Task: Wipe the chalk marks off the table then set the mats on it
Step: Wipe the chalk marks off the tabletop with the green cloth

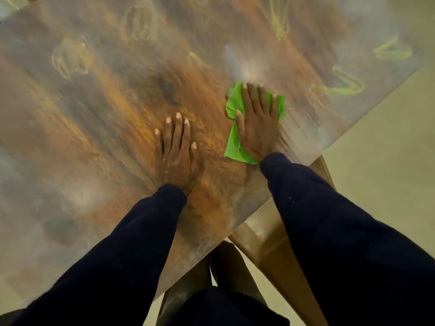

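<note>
Pressing flat on the green cloth with the right grip, fingers spread, nothing pinched. Resting the left grip palm-down on the bare surface just beside it, fingers straight and fanned. Beyond the cloth, off to the right, yellow chalk marks, clear of the cloth. Far left, paler chalk loops, blurred. Under the near edge, a brown chair.
</note>
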`<state>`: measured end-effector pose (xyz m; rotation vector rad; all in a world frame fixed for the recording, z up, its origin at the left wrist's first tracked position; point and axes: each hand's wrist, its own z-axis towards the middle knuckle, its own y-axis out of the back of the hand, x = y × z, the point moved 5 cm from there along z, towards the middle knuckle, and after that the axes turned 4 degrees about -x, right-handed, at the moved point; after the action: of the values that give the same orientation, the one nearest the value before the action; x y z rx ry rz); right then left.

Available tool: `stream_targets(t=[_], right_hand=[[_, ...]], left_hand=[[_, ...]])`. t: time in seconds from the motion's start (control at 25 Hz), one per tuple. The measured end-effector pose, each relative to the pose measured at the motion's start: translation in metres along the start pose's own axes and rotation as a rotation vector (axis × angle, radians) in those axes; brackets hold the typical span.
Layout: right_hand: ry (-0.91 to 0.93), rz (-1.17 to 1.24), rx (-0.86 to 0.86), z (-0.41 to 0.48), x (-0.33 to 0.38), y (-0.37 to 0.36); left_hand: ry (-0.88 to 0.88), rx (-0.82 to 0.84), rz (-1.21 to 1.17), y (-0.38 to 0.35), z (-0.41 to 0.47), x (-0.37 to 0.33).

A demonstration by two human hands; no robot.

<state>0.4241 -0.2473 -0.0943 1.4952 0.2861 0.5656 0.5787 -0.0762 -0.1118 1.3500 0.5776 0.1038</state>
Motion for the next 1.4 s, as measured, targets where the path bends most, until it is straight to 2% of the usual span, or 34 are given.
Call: stream_targets(t=[0.12,0.2,0.24,0.4,0.56,0.64,0.76,0.84,0.92,1.04,1.2,1.28,1.4], right_hand=[[0.107,0.01,0.054,-0.058,0.014,0.0],[0.165,0.029,0.093,-0.095,-0.01,0.008],[0.132,0.024,0.082,-0.1,-0.03,0.012],[-0.201,-0.043,-0.01,-0.065,-0.116,0.028],[-0.289,-0.076,-0.063,-0.01,-0.126,0.024],[-0.218,-0.029,-0.036,-0.011,-0.098,0.018],[0.042,0.011,0.074,-0.064,-0.05,0.015],[0.171,0.009,0.124,-0.1,-0.058,0.015],[0.154,-0.008,0.116,-0.104,-0.095,0.022],[-0.049,-0.032,0.063,-0.06,-0.15,0.033],[-0.194,-0.024,0.007,0.008,-0.142,0.028],[-0.127,0.012,0.038,0.008,-0.108,0.019],[0.119,0.048,0.103,-0.046,-0.06,0.014]], left_hand=[[-0.052,0.017,-0.021,-0.017,0.012,-0.041],[-0.067,0.026,-0.002,-0.023,0.014,-0.052],[-0.08,0.036,0.01,-0.025,0.014,-0.054],[-0.225,0.085,0.071,-0.028,0.013,-0.062],[-0.258,0.126,0.077,-0.028,0.012,-0.066],[-0.286,0.124,0.072,-0.026,0.01,-0.067],[-0.319,0.117,0.074,-0.024,0.01,-0.069],[-0.321,0.109,0.074,-0.024,0.011,-0.069],[-0.319,0.095,0.066,-0.025,0.012,-0.07],[-0.317,0.075,0.062,-0.026,0.012,-0.07],[-0.294,0.095,0.044,-0.028,0.011,-0.07],[-0.286,0.088,0.032,-0.027,0.012,-0.07],[-0.278,0.062,0.035,-0.026,0.013,-0.068]])
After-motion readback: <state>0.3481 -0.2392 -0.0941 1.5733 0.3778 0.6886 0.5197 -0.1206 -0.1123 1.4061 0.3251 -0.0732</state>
